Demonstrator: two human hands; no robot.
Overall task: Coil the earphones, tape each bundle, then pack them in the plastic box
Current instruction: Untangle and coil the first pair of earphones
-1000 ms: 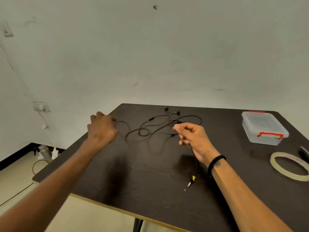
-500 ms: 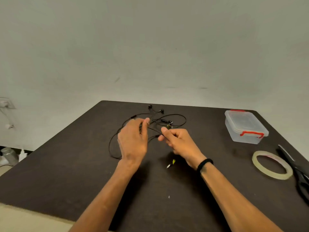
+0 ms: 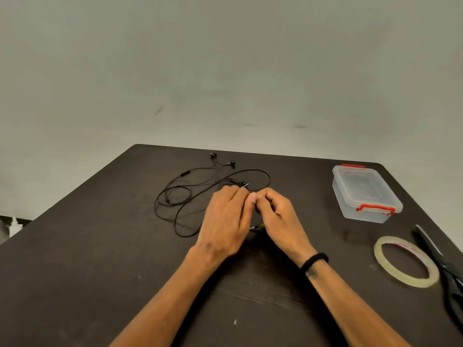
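Plastic box [image 3: 365,194] lidded, red clips latched, nothing visible inside, both hands' fingers [image 3: 241,196] pinching earphones [image 3: 185,194]

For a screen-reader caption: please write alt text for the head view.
Left hand and right hand meet over tangled black wired earphones on a dark table; a lidded clear plastic box, tape roll and black scissors lie right.
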